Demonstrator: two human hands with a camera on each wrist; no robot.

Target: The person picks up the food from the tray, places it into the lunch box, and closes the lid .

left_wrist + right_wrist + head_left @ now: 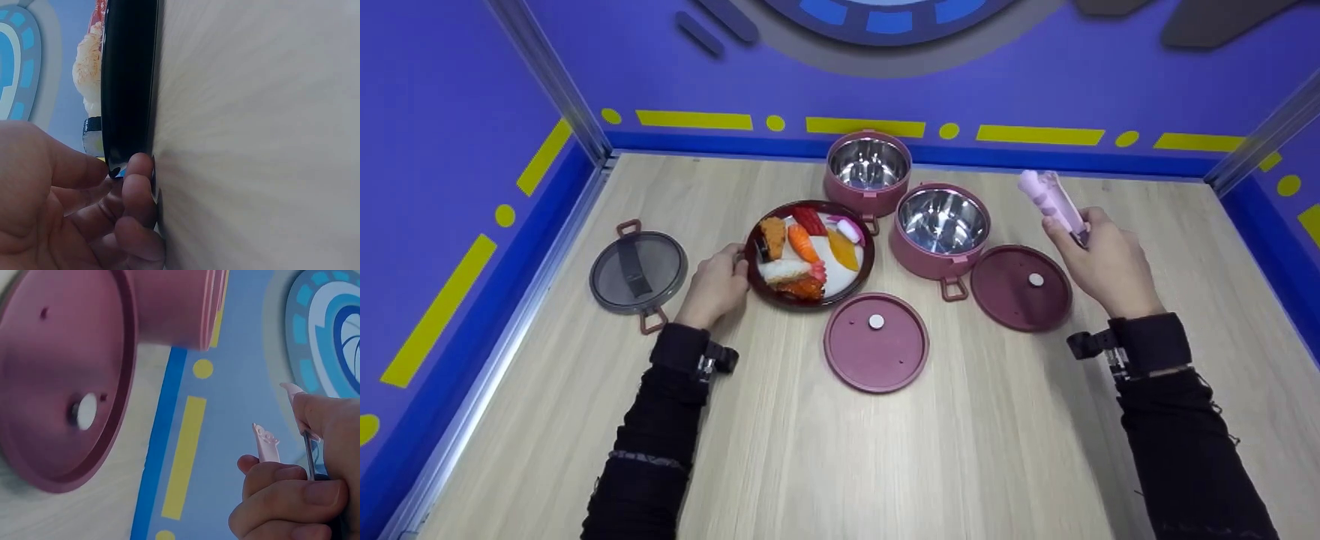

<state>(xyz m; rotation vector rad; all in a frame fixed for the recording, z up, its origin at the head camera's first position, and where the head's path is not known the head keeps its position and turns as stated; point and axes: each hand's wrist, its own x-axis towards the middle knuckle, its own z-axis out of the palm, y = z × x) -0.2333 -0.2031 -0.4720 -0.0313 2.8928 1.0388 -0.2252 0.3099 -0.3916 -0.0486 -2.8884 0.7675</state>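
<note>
A dark round plate (756, 281) of toy sushi (802, 255) lies on the wooden table (810, 450). My left hand (718, 283) pinches its left rim; in the left wrist view the fingertips (138, 169) curl against the plate's black edge (126, 84). My right hand (1102, 259) is raised at the right and grips a pink utensil case (1054, 199), whose pink tip (265, 441) shows above the fingers (281, 495) in the right wrist view. Two maroon steel-lined lunch pots (868, 171) (939, 229) stand behind the plate.
Two maroon lids (876, 343) (1020, 286) lie flat in front of the pots; the right one (62, 382) fills the right wrist view. A grey transparent lid (637, 271) rests at the left. Blue walls (450, 150) close in the table on three sides.
</note>
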